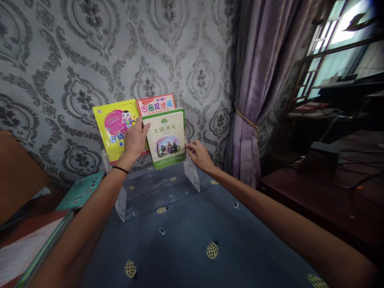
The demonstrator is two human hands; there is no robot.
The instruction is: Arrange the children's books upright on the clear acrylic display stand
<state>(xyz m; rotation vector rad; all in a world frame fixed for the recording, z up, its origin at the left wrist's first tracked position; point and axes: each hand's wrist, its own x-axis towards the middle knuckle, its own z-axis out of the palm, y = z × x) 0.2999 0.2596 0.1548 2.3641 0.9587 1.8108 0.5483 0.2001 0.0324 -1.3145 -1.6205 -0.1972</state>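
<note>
A white storybook with green borders stands upright between my hands, above a clear acrylic stand. My left hand is closed on its upper left edge. At its right edge, the bent fingers and thumb of my right hand pinch the side. Behind my left hand leans a yellow book with a pink circle and a cartoon child, partly covered by the hand. A red-edged picture book shows only its top part behind the storybook. The stand has a lower front tier.
A blue cloth with pineapple prints covers the table. At left are a teal book, a brown cardboard piece and papers. A purple curtain hangs by the patterned wall. Cables lie on a dark red table at right.
</note>
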